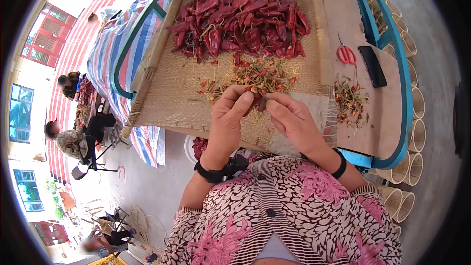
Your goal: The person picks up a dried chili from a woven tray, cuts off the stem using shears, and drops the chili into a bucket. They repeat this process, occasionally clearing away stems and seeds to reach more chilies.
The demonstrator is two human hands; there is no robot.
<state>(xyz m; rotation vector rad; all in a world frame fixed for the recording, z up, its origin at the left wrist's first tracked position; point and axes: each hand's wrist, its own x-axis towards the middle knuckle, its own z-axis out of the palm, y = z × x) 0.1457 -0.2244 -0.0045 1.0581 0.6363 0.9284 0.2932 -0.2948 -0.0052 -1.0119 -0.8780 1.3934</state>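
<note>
Here, left hand (229, 118) and right hand (293, 118) pinch one red pepper (255, 101) between them, above the woven tray (167, 95), towards its near edge! Beyond it, scattered stems (262, 75); the pepper heap (240, 19) crowds the tray's far edge. By the worktop (380, 110)'s right edge, red-handled scissors (346, 55) lie beside a black phone (373, 67).

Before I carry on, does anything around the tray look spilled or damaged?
Yes: stem scraps lie off the woven tray, on the brown board near the scissors, perhaps spilled. The patch at the tray's near-right corner looks frayed, threads loose.
</note>
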